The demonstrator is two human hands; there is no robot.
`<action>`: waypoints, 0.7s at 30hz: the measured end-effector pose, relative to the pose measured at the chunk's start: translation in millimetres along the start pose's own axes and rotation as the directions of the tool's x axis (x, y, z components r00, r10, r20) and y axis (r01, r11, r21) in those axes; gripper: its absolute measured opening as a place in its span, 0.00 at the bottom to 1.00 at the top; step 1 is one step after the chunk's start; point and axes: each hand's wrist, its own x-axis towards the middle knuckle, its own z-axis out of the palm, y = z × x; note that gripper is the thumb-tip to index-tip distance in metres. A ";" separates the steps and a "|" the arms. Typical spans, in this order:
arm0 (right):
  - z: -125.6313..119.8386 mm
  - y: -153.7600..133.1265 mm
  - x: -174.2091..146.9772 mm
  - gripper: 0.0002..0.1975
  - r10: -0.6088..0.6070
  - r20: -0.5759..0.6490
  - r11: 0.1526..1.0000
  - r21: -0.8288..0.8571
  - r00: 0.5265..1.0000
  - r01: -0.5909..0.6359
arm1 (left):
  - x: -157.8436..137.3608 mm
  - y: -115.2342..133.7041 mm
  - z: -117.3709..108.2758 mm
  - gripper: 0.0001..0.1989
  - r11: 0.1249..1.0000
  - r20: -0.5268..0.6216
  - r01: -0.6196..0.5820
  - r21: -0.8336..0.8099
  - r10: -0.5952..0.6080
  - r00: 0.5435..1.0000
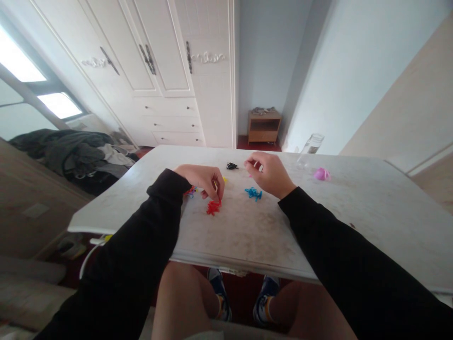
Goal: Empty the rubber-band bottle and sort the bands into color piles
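Note:
My left hand [208,182] is closed, thumb and forefinger pinched at the edge of a small pile of red rubber bands [213,207]; a red strand meets the fingertips. Under its wrist a mixed-colour pile [191,191] partly shows, and a bit of yellow [225,179] peeks out behind the fingers. My right hand [269,174] hovers with fingers curled into a pinch; whatever it may hold is too small to see. Just below those fingertips lies something pink [249,175]. Blue rubber bands [253,193] are heaped beside the right hand, and a black heap [232,166] sits farther back between both hands.
On the stained white table [247,231], a clear jar [310,150] stands at the back right, near a pink-purple object [322,174]. White wardrobes [170,71] and a small wooden cabinet [264,125] are beyond. Dark clothes [78,156] are piled at the left.

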 end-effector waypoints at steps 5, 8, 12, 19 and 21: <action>1.1 0.8 -0.5 0.09 -0.017 0.002 1.000 -0.011 1.000 0.017 | -8.0 -2.0 0.3 0.08 0.994 -0.093 0.104 0.028 -0.101 0.991; 1.3 0.8 -0.8 0.10 -0.026 0.010 1.000 -0.013 1.000 0.026 | -11.7 -1.9 1.5 0.10 0.988 -0.143 0.151 0.033 -0.144 0.979; 1.5 0.1 -1.1 0.11 -0.025 0.015 1.000 -0.015 1.000 0.025 | -14.2 -2.8 2.0 0.11 0.995 -0.170 0.100 0.023 -0.094 0.981; 2.0 0.6 -0.5 0.11 -0.033 0.022 0.999 -0.025 0.999 0.033 | -15.8 -8.6 -1.2 0.16 0.988 -0.276 0.118 0.096 -0.088 0.957; 1.7 0.8 -0.4 0.11 -0.031 0.014 0.999 -0.029 0.999 0.031 | -15.0 -9.0 -1.5 0.20 0.992 -0.423 0.066 0.108 -0.014 0.906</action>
